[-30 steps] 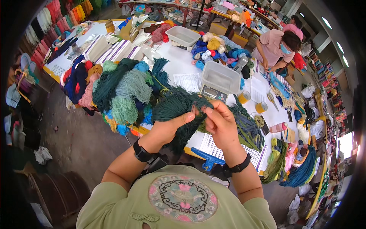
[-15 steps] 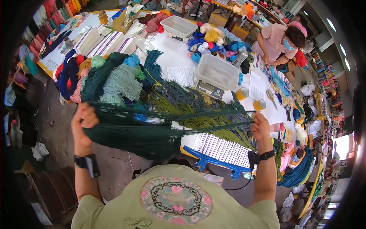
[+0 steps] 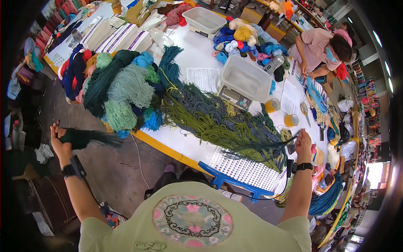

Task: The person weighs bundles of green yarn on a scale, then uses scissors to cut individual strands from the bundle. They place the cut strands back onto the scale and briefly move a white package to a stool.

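Note:
My left hand (image 3: pixel 63 148), out at the left past the table's edge, is closed on a bunch of dark green yarn (image 3: pixel 93 138) whose loose ends trail to the right. On the other side my right hand (image 3: pixel 303 143) pinches a thinner length of dark green strands (image 3: pixel 268 145), which stretches left above the table. Between the two hands the yarn is parted. Below the right hand's strands lie long olive green skeins (image 3: pixel 214 131) and grey-blue skeins (image 3: pixel 197 103), partly covering a white board with rows of dark holes (image 3: pixel 252 170) and a blue edge.
A heap of mixed yarn (image 3: pixel 126 86) sits on the table's left. Behind the skeins, a clear plastic tub (image 3: pixel 245 77) rests on a scale (image 3: pixel 234 97). Two yellow tape rolls (image 3: pixel 290 120) and scissors (image 3: pixel 305 111) lie to the right. A masked co-worker (image 3: pixel 321 52) handles blue yarn at the far right.
The dark green yarn stretched between my hands has come apart into two portions. My left hand moved outward left and down, my right hand outward right.

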### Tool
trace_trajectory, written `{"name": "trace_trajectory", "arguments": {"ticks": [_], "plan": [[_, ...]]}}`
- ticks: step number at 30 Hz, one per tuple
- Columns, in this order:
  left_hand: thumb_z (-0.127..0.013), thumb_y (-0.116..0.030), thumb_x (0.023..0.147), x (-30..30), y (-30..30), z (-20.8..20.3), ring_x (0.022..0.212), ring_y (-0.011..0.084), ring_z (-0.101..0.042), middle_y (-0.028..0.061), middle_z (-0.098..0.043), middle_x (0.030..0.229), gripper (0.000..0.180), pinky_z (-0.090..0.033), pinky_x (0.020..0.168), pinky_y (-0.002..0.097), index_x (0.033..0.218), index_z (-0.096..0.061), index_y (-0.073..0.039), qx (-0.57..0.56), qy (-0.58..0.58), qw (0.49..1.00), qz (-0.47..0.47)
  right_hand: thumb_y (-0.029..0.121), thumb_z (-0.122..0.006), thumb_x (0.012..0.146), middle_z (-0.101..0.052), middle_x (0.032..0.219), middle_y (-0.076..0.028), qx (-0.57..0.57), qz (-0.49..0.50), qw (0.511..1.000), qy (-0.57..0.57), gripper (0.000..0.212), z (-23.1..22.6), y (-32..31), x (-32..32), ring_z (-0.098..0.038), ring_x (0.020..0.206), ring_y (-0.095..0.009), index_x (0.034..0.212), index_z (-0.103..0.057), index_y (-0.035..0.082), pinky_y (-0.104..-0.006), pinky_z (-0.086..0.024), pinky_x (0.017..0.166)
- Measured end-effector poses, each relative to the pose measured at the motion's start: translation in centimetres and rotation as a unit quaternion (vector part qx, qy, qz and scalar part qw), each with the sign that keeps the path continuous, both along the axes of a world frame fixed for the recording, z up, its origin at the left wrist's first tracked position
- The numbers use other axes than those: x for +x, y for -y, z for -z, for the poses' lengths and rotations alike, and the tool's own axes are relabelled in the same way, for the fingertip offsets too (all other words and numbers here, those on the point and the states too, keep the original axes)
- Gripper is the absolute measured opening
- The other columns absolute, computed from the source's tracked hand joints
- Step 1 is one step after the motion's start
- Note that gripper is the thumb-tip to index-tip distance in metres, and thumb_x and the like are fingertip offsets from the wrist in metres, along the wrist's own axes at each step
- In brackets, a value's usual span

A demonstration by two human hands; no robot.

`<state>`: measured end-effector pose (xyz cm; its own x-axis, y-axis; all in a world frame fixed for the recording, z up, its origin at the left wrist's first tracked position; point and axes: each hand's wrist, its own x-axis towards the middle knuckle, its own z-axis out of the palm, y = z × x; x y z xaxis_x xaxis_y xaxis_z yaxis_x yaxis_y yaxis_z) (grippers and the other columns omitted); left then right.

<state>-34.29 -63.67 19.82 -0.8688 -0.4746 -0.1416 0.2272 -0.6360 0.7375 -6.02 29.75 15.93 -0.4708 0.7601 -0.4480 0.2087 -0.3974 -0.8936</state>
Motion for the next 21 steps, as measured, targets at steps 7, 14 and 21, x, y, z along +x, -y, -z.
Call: {"name": "trace_trajectory", "arguments": {"ticks": [7, 14, 21], "plan": [[-0.061, -0.029, 0.094, 6.6, -18.4, -7.7, 0.066, 0.0071, -0.040, 0.0041, -0.052, 0.114, 0.071, -0.039, 0.063, 0.0201, 0.151, -0.022, -0.011, -0.039, -0.304, 0.902, 0.304, 0.025, -0.050, 0.100, -0.055, 0.087, -0.003, 0.142, -0.195, 0.918, -0.314, 0.019, -14.7, 7.1, -8.8, -0.054, 0.079, -0.014, 0.094, -0.054, 0.007, -0.0318, -0.044, 0.085], [-0.055, -0.037, 0.097, 8.1, -23.1, -7.4, 0.054, 0.0074, -0.038, -0.0016, -0.050, 0.075, 0.035, -0.032, 0.054, 0.0219, 0.112, -0.054, -0.006, -0.278, -0.128, 0.899, 0.313, 0.023, -0.049, 0.100, -0.054, 0.094, -0.008, 0.191, -0.267, 0.816, -0.475, 0.022, -24.8, 5.4, -16.5, -0.055, 0.090, -0.019, 0.097, -0.054, 0.002, -0.0467, -0.031, 0.113], [-0.060, -0.046, 0.091, 10.4, -26.8, -3.4, 0.047, 0.0070, -0.031, -0.0034, -0.036, 0.057, 0.040, -0.023, 0.046, 0.0243, 0.086, -0.052, -0.008, -0.213, -0.025, 0.912, 0.351, 0.022, -0.050, 0.099, -0.058, 0.090, -0.011, 0.398, -0.184, 0.801, -0.408, 0.020, -18.6, 3.3, -24.5, -0.056, 0.082, -0.021, 0.094, -0.055, 0.003, -0.0408, -0.044, 0.094]]}}
